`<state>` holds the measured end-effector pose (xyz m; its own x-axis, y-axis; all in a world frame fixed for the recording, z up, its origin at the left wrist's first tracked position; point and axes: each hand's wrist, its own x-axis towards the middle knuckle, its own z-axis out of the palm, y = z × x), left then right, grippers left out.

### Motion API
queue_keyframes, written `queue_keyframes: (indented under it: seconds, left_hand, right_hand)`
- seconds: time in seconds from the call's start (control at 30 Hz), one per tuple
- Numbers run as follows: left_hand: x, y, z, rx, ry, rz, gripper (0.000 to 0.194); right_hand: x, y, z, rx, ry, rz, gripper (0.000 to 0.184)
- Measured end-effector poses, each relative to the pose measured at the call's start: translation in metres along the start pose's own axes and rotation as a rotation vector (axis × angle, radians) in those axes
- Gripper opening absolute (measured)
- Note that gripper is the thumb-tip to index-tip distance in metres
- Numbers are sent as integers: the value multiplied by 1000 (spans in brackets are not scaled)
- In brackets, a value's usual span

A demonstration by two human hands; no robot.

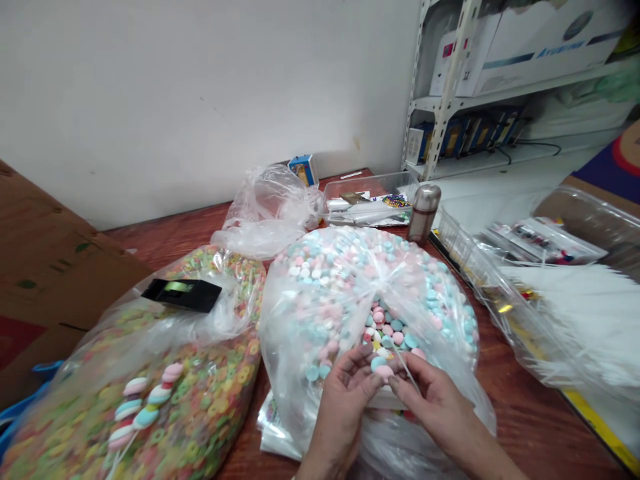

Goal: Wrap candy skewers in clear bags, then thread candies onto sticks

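Observation:
Pinched in the fingers of my left hand [350,393] is a pink disc-shaped candy [384,372], with a blue one [378,363] touching it. My right hand [425,393] is closed around a thin white stick [407,368], its thumb near the pink candy. Both hands are over the opening of a large clear plastic bag [300,320], full of pink, blue and white round candies [387,327]. A pale container edge shows below my fingers, mostly hidden. Two finished-looking candy skewers [160,395] lie at the left on another bag [195,393] of colourful ring-shaped pieces.
A black box-like holder [183,295] rests on the left bag. Behind are crumpled plastic [270,207], a clear tray [370,200] and a metal cylinder [424,213]. At right stands a clear bin [480,280] of white sticks [575,313]. A cardboard box [55,267] borders the left.

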<state>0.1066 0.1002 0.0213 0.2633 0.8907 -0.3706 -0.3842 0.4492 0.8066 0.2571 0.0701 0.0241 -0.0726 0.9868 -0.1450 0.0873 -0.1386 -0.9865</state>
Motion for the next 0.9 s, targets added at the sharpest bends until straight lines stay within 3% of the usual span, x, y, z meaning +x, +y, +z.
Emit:
queue_keyframes:
  seconds: [0.2, 0.33, 0.47, 0.57, 0.63, 0.77, 0.9]
  left_hand:
    - [2, -4, -2, 77, -10, 33, 34]
    - [1, -2, 1, 105, 26, 66, 36]
    - [2, 5, 5, 98, 146, 105, 34]
    - [3, 10, 4, 86, 238, 131, 35]
    - [4, 11, 4, 76, 274, 136, 36]
    - [5, 11, 4, 62, 306, 133, 35]
    - [5, 10, 5, 61, 300, 144, 35]
  right_hand:
    - [3, 11, 8, 121, 115, 44, 21]
    - [2, 6, 10, 34, 139, 5, 21]
    - [-10, 10, 5, -475, 236, -141, 35]
    - [-24, 23, -1, -953, 265, -377, 45]
    - [-33, 29, -1, -1145, 239, -506, 47]
    - [-40, 25, 5, -1322, 272, -517, 42]
    - [-39, 16, 10, -1362, 294, -482, 39]
